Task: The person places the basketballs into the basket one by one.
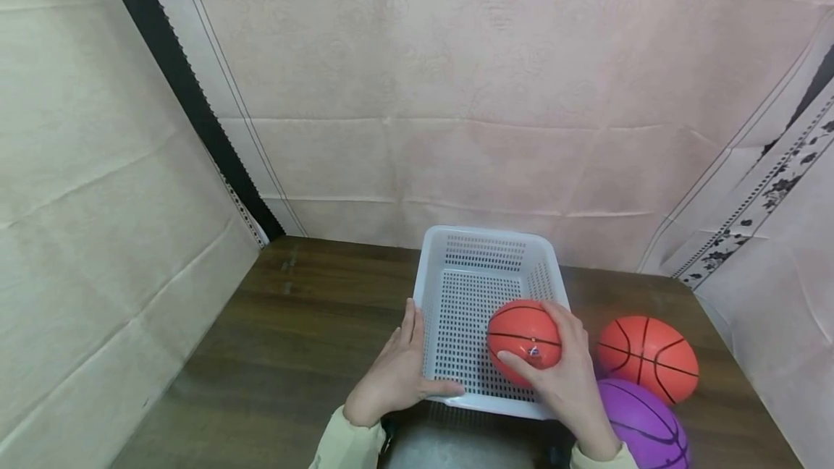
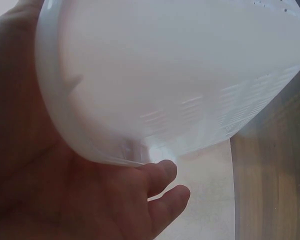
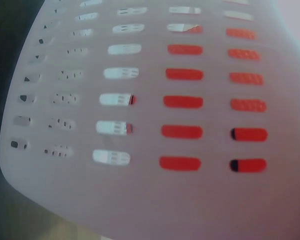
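A white plastic basket [image 1: 485, 231] with slotted walls and floor is in the middle of the head view. My left hand [image 1: 400, 375] holds its near left corner, thumb over the near rim and fingers along the left outer side. The left wrist view has that hand [image 2: 105, 190] against the basket's rim, below its smooth outer wall [image 2: 155, 60]. Inside the basket, at its right, my right hand [image 1: 570, 375] grips a small orange-red basketball [image 1: 521, 331]. Through the slotted wall [image 3: 140, 200] in the right wrist view, red shows; the hand is hidden there.
To the right of the basket, an orange basketball [image 1: 648, 359] lies on the dark wooden table [image 1: 293, 324]. A purple ball [image 1: 645, 422] sits nearer, beside the right forearm. Pale cloth curtains [image 1: 489, 93] stand behind and at both sides.
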Demonstrator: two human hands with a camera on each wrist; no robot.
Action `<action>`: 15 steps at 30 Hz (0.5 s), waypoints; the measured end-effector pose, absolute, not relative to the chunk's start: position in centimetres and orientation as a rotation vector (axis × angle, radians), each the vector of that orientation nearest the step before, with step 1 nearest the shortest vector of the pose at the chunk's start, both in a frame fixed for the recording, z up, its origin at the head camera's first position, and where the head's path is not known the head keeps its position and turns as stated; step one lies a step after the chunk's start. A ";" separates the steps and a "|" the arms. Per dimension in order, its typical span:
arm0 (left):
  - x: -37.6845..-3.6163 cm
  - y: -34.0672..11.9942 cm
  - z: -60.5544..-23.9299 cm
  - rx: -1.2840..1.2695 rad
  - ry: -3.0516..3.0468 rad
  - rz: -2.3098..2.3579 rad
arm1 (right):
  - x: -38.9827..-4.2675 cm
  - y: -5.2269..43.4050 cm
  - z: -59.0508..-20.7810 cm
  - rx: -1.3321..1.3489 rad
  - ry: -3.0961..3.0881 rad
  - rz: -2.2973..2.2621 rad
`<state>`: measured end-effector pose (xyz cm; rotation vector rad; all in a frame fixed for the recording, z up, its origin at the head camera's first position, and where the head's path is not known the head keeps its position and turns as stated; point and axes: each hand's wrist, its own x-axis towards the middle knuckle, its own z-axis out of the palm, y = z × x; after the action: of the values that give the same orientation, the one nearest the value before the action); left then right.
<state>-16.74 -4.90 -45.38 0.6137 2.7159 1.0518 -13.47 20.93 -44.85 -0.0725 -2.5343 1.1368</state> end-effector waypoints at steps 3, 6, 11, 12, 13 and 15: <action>-16.7 -4.9 -45.4 0.607 2.719 1.048 | -13.6 20.9 -44.9 -0.067 -2.539 1.132; -16.7 -4.9 -45.5 0.608 2.719 1.050 | -13.6 20.9 -45.0 -0.065 -2.547 1.125; -16.6 -4.9 -45.4 0.614 2.722 1.048 | -13.6 20.8 -45.1 -0.057 -2.553 1.115; -16.7 -4.9 -45.4 0.614 2.722 1.050 | -13.6 20.8 -45.1 -0.055 -2.555 1.112; -16.6 -4.9 -45.4 0.616 2.722 1.050 | -13.6 20.8 -45.1 -0.052 -2.556 1.112; -16.6 -4.9 -45.3 0.618 2.719 1.047 | -13.7 20.8 -45.1 -0.048 -2.560 1.108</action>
<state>-16.64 -4.87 -45.31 0.6178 2.7190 1.0474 -13.66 20.83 -45.08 -0.0484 -2.5603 1.1083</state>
